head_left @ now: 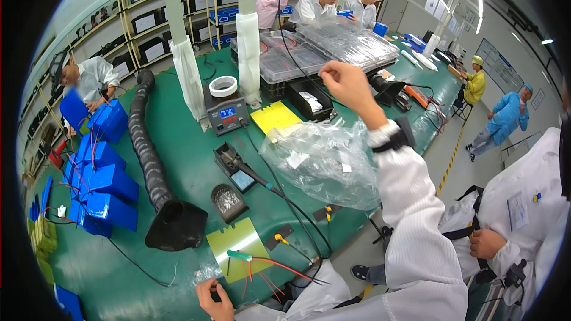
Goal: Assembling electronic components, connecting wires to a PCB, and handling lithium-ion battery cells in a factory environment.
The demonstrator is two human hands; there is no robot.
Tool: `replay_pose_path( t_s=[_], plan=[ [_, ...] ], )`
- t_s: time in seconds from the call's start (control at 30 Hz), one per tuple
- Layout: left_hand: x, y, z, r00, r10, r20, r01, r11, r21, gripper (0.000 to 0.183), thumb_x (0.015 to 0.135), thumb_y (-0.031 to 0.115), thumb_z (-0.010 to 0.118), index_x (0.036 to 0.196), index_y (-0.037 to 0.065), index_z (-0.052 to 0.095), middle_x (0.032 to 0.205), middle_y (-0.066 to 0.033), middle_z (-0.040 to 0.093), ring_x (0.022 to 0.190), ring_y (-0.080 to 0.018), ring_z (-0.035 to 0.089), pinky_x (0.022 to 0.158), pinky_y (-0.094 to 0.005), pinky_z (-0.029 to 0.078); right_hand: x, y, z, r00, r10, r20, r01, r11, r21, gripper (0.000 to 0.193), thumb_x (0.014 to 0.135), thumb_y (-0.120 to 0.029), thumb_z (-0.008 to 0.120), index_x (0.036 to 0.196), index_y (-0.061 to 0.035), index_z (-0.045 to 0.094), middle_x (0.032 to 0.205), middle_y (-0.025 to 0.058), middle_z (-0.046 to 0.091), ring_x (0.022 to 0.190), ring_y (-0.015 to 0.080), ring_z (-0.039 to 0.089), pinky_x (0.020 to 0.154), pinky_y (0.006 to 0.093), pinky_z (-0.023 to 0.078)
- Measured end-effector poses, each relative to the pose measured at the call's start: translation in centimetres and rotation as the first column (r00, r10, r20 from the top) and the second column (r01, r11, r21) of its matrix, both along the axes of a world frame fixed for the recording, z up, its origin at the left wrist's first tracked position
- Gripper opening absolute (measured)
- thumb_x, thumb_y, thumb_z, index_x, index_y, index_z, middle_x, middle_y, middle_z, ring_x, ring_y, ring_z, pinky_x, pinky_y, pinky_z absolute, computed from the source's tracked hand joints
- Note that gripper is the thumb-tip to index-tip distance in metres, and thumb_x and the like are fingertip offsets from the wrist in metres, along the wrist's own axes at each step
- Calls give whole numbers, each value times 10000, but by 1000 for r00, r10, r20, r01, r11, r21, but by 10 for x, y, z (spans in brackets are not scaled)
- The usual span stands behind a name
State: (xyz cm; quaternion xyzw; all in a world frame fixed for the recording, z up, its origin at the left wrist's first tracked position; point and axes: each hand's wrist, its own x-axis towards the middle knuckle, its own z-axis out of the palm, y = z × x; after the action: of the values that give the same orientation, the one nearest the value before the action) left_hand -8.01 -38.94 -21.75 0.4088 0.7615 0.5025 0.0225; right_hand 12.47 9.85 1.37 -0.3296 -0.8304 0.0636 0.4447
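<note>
My right hand is raised over the bench, its thumb and fingers pinched together near a thin hanging black cord. Whatever is in the pinch, if anything, is too small to make out. At the near edge, my left hand has loosely curled fingers with a gap to the thumb, and nothing shows in it. Close by, a small green part with red wires lies across a yellow-green board. Below my right forearm is a crumpled clear plastic bag. A soldering iron rests in its stand.
Blue wired battery packs and a black fume hose occupy the left side. A soldering station carries a tape roll. Clear plastic trays are stacked farther back. A person in white stands close on the right.
</note>
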Motion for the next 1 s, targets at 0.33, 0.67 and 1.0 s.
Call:
replay_pose_path(
  t_s=[0.33,0.67,1.0],
  plan=[
    [4,5,10,982,100,-162,-105,994,-19,100,864,-32,654,961,-14,667,869,-209,625,747,-374,580,681,-434,487,-25,170,-187,720,-368,588,376,919,115,162,796,-69,631,926,-65,729,903,224,719,870,412,708,772,490,575],
    [3,1,13,975,113,-193,-123,991,-42,103,847,-38,656,942,-3,678,880,-213,627,766,-395,581,685,-452,486,-21,170,-193,766,-470,440,501,864,50,117,826,-88,637,827,-8,722,894,233,719,846,388,719,774,485,579],
    [5,-13,13,997,68,-47,-67,998,9,166,899,24,662,1063,-3,669,894,-128,627,737,-247,591,663,-341,475,-24,-11,-67,935,160,-317,-286,870,-402,168,903,-64,608,1031,12,686,739,105,730,606,115,690,582,278,549]
  ],
)
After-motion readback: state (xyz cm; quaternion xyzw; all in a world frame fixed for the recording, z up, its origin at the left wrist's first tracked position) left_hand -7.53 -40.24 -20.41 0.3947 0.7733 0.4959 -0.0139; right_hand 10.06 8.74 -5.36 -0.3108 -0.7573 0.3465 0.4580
